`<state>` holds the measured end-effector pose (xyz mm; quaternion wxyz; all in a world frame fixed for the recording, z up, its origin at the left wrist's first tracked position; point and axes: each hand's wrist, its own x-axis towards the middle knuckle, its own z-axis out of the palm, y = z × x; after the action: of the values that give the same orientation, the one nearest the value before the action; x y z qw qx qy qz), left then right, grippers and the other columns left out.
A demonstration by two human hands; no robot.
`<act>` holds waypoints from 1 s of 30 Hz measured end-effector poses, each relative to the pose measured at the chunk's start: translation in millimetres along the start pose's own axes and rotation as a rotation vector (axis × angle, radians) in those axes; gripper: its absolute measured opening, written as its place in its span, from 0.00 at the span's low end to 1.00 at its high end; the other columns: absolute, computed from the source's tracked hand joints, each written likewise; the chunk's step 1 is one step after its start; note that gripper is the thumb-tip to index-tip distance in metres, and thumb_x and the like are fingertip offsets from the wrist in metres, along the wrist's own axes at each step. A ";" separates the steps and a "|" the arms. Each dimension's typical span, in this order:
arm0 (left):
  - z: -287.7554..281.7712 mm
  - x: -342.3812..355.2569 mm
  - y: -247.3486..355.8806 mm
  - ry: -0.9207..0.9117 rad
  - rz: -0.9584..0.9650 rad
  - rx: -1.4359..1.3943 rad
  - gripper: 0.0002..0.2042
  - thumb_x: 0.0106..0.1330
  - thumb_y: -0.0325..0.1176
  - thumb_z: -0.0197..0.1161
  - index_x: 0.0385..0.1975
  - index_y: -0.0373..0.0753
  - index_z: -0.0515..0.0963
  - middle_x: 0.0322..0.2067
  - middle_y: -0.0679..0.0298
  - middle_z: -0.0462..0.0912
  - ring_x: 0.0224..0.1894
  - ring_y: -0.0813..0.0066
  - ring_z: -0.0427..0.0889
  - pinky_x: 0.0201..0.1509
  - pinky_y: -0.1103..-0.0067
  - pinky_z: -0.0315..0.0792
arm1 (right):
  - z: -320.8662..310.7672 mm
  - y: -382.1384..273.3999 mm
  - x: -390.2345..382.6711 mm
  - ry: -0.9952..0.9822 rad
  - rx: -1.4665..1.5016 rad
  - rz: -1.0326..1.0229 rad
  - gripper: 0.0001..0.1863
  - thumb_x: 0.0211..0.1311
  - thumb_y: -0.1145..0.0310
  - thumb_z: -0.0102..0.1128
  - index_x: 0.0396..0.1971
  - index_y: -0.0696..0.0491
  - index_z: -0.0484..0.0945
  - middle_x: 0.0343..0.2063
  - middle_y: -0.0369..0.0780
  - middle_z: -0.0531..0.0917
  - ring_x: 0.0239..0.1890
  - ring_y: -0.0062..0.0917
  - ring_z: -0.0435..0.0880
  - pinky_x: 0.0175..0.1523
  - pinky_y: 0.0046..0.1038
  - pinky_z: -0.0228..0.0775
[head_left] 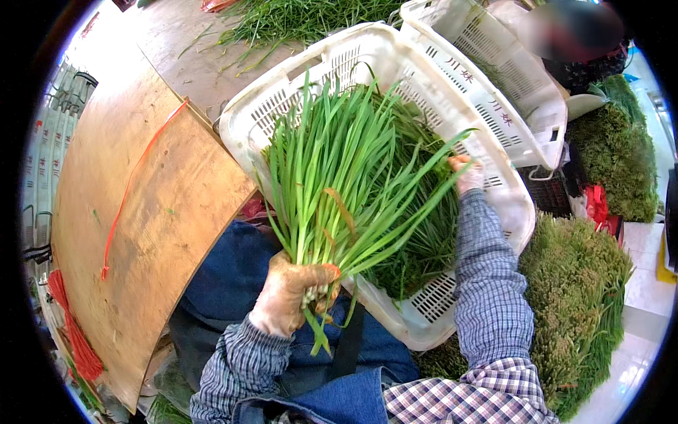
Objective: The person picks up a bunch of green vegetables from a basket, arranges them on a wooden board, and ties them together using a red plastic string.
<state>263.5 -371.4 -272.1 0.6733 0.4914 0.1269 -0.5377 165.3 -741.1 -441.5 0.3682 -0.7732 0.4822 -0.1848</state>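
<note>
My left hand (289, 290) is closed around the white-stemmed lower end of a bunch of long green leafy vegetables (332, 177), whose leaves fan upward over a white slotted plastic basket (431, 318). My right hand (466, 173) is inside the basket near its right wall, fingers curled among darker green leaves (420, 226); what they hold, if anything, is partly hidden.
At left, a wooden board (120, 247) carries a red strand (131, 194), beside red cords (76, 325). More white baskets (480, 99) stand behind. Bundles of greens (572, 297) lie at right, cut leaves (289, 21) at back. A person (579, 67) is at upper right.
</note>
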 end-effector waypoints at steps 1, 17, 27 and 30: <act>5.6 -10.7 2.4 -0.029 0.017 -0.030 0.11 0.47 0.20 0.60 0.31 0.30 0.70 0.17 0.59 0.74 0.11 0.74 0.71 0.11 0.82 0.66 | -22.7 11.7 16.9 0.001 0.131 0.065 0.06 0.48 0.71 0.60 0.24 0.57 0.79 0.17 0.34 0.77 0.16 0.17 0.71 0.20 0.20 0.64; -19.7 -229.0 63.5 0.018 0.909 -0.005 0.18 0.52 0.27 0.55 0.42 0.26 0.64 0.23 0.58 0.72 0.15 0.76 0.72 0.14 0.84 0.69 | -123.8 -185.1 -59.7 -0.014 0.524 -0.149 0.05 0.51 0.73 0.57 0.25 0.59 0.78 0.11 0.31 0.72 0.10 0.11 0.64 0.14 0.12 0.52; -108.6 -479.5 34.0 0.296 1.317 0.213 0.20 0.63 0.31 0.47 0.47 0.21 0.56 0.25 0.59 0.70 0.17 0.81 0.71 0.16 0.90 0.71 | -30.5 -426.2 -329.7 -0.996 0.881 -0.661 0.11 0.57 0.71 0.50 0.33 0.62 0.77 0.19 0.37 0.76 0.17 0.15 0.71 0.20 0.16 0.59; -136.3 -546.2 -6.6 0.595 1.409 0.162 0.22 0.65 0.31 0.44 0.52 0.21 0.51 0.32 0.52 0.71 0.16 0.80 0.68 0.15 0.89 0.67 | 2.2 -450.2 -451.3 -1.329 0.665 -0.926 0.11 0.54 0.68 0.51 0.31 0.60 0.78 0.19 0.37 0.77 0.18 0.15 0.71 0.22 0.17 0.61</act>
<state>93.8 65.1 40.3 0.7562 0.6280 -0.0803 0.1654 230.4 -223.6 -75.1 0.6673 -0.6914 -0.2737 0.0421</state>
